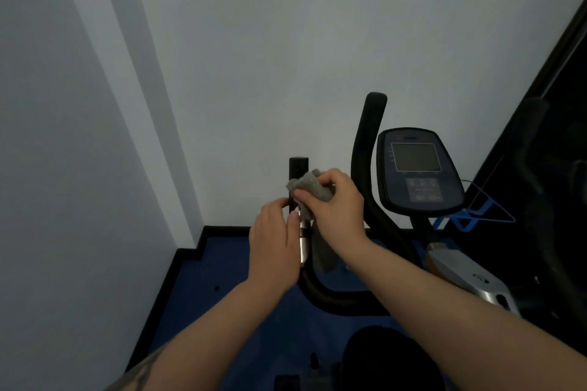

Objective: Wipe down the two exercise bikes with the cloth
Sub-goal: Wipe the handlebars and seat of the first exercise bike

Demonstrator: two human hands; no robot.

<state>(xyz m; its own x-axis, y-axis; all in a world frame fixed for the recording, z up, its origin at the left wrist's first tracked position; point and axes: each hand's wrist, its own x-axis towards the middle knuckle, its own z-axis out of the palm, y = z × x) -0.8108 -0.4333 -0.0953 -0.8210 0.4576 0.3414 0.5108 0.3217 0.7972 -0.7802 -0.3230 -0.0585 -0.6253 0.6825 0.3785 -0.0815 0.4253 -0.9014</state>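
An exercise bike stands in front of me, with a grey console (419, 171) at the right and two black upright handlebars. My right hand (333, 203) presses a grey cloth (309, 189) around the left handlebar (298, 168), just below its black tip. My left hand (274, 244) grips the same bar lower down, at its silver section (303, 247). The taller right handlebar (368, 143) rises free beside the console. A dark shape at the far right edge (546, 187) may be another machine; I cannot tell.
White walls meet in a corner at the left. A blue floor mat (222, 273) with black edging lies under the bike. The black saddle (381, 355) sits low in front of me. A blue wire holder (476, 213) hangs right of the console.
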